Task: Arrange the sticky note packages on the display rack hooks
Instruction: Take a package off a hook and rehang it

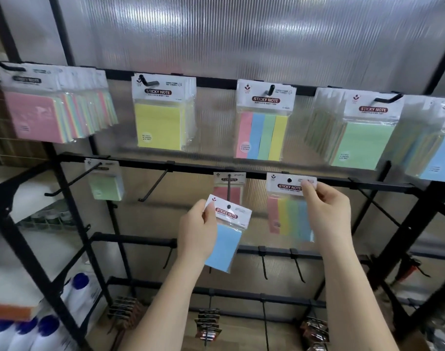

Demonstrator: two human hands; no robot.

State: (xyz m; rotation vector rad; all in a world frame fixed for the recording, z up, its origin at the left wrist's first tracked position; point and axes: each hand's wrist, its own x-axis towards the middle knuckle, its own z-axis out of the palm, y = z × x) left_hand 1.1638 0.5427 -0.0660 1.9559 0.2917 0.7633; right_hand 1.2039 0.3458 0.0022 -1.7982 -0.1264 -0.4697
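Black rack hooks carry sticky-note packs; hands pinch two more.

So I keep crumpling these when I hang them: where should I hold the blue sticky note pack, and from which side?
Pinch the white header card of the blue pack at a top corner, from the side, as the left hand does. The card is stiff and flat, and this leaves the punched hole free for a hook.
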